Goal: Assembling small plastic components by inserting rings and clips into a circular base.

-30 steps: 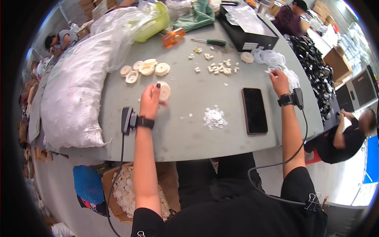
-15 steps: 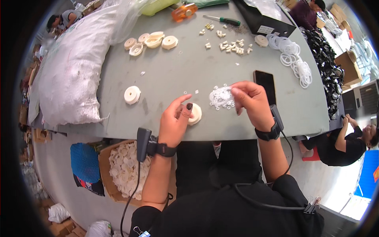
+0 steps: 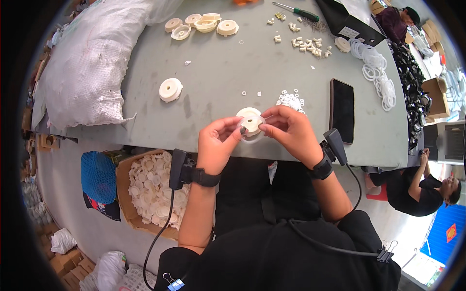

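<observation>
Between both hands, at the table's near edge, is a clear thin ring (image 3: 252, 140). My left hand (image 3: 216, 144) pinches its left side with thumb and fingers, and my right hand (image 3: 294, 133) pinches its right side. Directly behind and partly under the ring sits a cream round plastic part (image 3: 248, 113) with a hole in its middle; whether the ring touches it I cannot tell. Just beyond my right hand lies a pile of small white washers (image 3: 291, 100). Another cream round part (image 3: 171, 90) rests alone to the left.
Cream round parts (image 3: 228, 27) and small cream fittings (image 3: 307, 46) lie at the back. A phone (image 3: 342, 111), larger white rings (image 3: 373, 68) and a screwdriver (image 3: 296, 11) are to the right. A white woven sack (image 3: 92, 68) fills the left. Below stands a box of white parts (image 3: 127, 213).
My right hand has come from beside the washers toward my left hand. Both hands now meet on the clear ring in front of the cream part. The whole view has shifted.
</observation>
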{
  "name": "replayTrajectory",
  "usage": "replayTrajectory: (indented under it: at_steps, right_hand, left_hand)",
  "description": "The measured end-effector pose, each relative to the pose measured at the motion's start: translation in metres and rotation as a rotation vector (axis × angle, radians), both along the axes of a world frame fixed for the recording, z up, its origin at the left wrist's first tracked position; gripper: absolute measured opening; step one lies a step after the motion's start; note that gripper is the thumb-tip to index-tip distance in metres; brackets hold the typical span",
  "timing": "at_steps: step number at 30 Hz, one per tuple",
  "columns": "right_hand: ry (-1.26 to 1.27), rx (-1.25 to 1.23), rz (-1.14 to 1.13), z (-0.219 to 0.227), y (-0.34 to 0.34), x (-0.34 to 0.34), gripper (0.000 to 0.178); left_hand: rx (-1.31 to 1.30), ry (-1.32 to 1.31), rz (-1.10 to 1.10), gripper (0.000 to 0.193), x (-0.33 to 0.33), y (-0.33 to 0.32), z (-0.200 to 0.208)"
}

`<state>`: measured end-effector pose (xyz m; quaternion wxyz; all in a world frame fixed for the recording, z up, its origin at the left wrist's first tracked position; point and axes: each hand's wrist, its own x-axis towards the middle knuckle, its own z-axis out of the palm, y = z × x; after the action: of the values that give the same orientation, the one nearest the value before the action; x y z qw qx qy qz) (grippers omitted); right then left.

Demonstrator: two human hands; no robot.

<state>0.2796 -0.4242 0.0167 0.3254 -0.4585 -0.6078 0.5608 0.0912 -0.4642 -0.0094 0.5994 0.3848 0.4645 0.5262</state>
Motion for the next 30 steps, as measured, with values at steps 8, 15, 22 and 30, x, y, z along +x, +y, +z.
replayTrajectory:
  at_steps: [8, 15, 22, 30]
  right_hand:
    - [-0.307, 0.389, -0.09, -0.016, 0.007, -0.009, 0.013]
    - [-0.289, 0.244, -0.15, -0.017, 0.01, -0.011, 0.013]
    - [-0.363, 0.305, -0.207, -0.018, 0.013, -0.023, 0.012]
    - [-0.385, 0.413, -0.219, -0.027, 0.017, -0.025, 0.009]
  left_hand:
    - [0.099, 0.706, 0.199, 0.017, 0.007, 0.007, 0.001]
    - [0.133, 0.764, 0.228, 0.017, 0.009, 0.016, -0.006]
    - [0.006, 0.869, 0.146, 0.013, 0.003, 0.037, -0.004]
    - [0.134, 1.198, 0.172, 0.017, 0.01, 0.036, 0.002]
